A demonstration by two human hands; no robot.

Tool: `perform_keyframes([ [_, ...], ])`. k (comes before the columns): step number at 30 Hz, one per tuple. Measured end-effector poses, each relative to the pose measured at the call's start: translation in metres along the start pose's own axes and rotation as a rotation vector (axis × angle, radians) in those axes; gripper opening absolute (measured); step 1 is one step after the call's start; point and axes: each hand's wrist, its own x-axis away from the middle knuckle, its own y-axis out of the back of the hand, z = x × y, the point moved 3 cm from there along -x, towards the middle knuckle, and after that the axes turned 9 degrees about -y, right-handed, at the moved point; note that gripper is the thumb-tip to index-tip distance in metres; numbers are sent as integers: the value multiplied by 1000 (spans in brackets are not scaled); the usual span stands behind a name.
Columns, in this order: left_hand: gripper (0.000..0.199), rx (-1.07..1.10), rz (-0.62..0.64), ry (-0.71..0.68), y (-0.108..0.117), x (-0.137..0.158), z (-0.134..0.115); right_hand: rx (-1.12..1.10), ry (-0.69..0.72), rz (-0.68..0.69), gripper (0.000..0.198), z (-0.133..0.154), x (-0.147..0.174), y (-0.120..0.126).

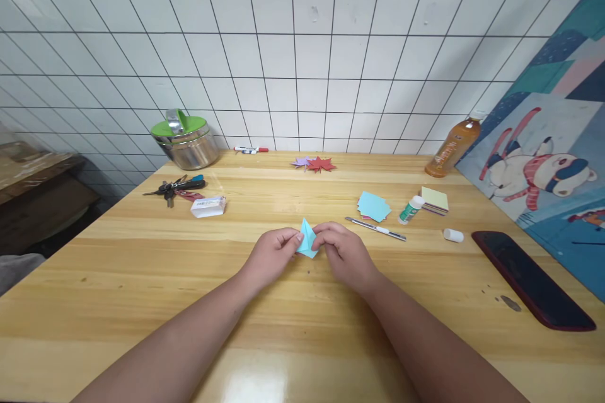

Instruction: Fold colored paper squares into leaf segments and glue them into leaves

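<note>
A small piece of folded light-blue paper (307, 240), pointed at the top, is held between my two hands just above the wooden table. My left hand (274, 254) pinches its left edge, thumb on the near face. On the other side, the curled fingers of my right hand (345, 254) grip the right edge. Beyond my right hand lie a stack of light-blue paper squares (374, 206) and a slim utility knife (375, 228). A glue stick (411, 210) stands tilted in the view beside them, with its white cap (453, 235) lying apart.
Yellowish paper squares (433, 200), a tea bottle (454, 146) and a dark tablet-like device (532, 277) are on the right. Purple and red paper leaves (321, 165) and a marker (251, 150) lie by the wall. Left are a lidded pot (186, 145), keys (174, 189) and a small box (208, 206).
</note>
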Motion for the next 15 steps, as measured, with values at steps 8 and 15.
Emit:
perform_keyframes([
  [8, 36, 168, 29, 58, -3, 0, 0, 102, -229, 26, 5, -3, 0, -6],
  [15, 35, 205, 50, 71, -4, -1, 5, 115, -265, 4, 29, -2, 1, -7],
])
